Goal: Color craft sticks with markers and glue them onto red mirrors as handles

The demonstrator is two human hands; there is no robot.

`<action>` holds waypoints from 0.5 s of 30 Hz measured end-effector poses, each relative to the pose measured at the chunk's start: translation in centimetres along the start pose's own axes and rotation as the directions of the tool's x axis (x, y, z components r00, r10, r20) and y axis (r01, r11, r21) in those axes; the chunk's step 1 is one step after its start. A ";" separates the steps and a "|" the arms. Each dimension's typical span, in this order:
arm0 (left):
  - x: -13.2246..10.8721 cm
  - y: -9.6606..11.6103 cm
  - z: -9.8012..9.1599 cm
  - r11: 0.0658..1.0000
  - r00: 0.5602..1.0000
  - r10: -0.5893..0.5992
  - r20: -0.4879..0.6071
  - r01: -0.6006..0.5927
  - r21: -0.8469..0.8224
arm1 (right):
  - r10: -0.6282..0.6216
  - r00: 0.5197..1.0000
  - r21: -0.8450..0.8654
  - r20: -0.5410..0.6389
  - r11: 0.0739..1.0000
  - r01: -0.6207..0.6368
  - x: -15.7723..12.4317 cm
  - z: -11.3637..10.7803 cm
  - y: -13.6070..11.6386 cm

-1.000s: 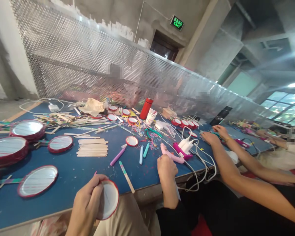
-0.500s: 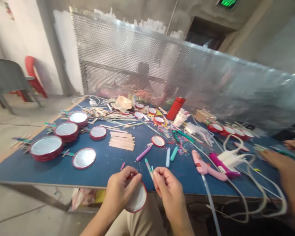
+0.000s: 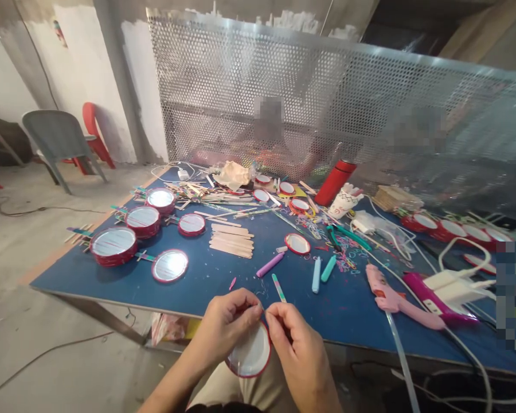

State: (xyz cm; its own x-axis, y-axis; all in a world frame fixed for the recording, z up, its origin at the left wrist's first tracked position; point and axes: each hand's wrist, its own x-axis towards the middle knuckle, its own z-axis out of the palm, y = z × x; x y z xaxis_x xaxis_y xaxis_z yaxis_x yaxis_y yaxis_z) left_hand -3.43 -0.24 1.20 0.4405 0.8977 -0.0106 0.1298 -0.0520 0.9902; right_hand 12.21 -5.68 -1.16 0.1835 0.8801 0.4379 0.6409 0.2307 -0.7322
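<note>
My left hand [image 3: 232, 318] grips the upper edge of a round, red-rimmed disc [image 3: 250, 353] with a pale, see-through-looking face, above my lap. The thumb lies along its top. My right hand [image 3: 298, 344] is closed in a pinch at the disc's upper right edge, its fingertips close to the left ones; whatever it pinches is too small to make out. Just beyond it a green-and-pink patterned stick [image 3: 278, 288] shows on the table, its near end hidden by the hand. Purple [image 3: 270, 265], light blue [image 3: 316, 275] and teal pens [image 3: 328, 268] lie behind.
Red-rimmed drums with stick handles [image 3: 113, 244] stand at the left. A row of flat wooden sticks [image 3: 231, 240] lies mid-table. At right are a pink glue gun [image 3: 402, 304], a magenta power strip [image 3: 441, 301] and cables. A red bottle [image 3: 335, 182] stands before a perforated metal screen [image 3: 223, 86].
My right hand has moved left to the disc's edge and meets the left fingers. The thin pale piece seen in its pinch is now out of sight. The view has turned right.
</note>
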 end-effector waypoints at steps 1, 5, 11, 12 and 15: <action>0.0 -0.1 0.0 1.000 1.000 -0.006 0.001 0.006 -0.005 | 0.046 0.999 0.036 -0.004 0.998 -0.046 -0.1 0.1 0.0; 0.0 -0.1 0.0 1.000 1.000 -0.025 0.002 0.025 0.005 | 0.196 0.972 0.221 0.133 0.950 -0.222 -0.3 0.3 -0.2; -0.1 0.0 -0.1 1.000 0.998 -0.007 0.059 0.005 0.028 | 0.296 0.946 0.307 0.130 0.896 -0.322 0.5 -0.3 -1.2; -0.1 0.0 -0.1 1.000 0.998 -0.001 0.068 0.000 0.018 | 0.310 0.936 0.328 0.167 0.878 -0.349 0.6 -0.3 -1.3; -0.1 -0.3 -0.3 1.000 0.997 0.009 0.071 -0.007 -0.030 | 0.355 0.877 0.411 0.325 0.782 -0.469 0.7 -0.3 -1.5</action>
State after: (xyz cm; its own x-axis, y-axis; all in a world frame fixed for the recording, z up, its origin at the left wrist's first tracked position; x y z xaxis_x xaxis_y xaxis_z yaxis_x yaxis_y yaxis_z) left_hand -3.81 -0.18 0.91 0.5032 0.8641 -0.0117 0.1001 -0.0448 0.9940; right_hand 11.54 -5.56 0.37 0.1457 0.9883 -0.0454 0.1083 -0.0615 -0.9922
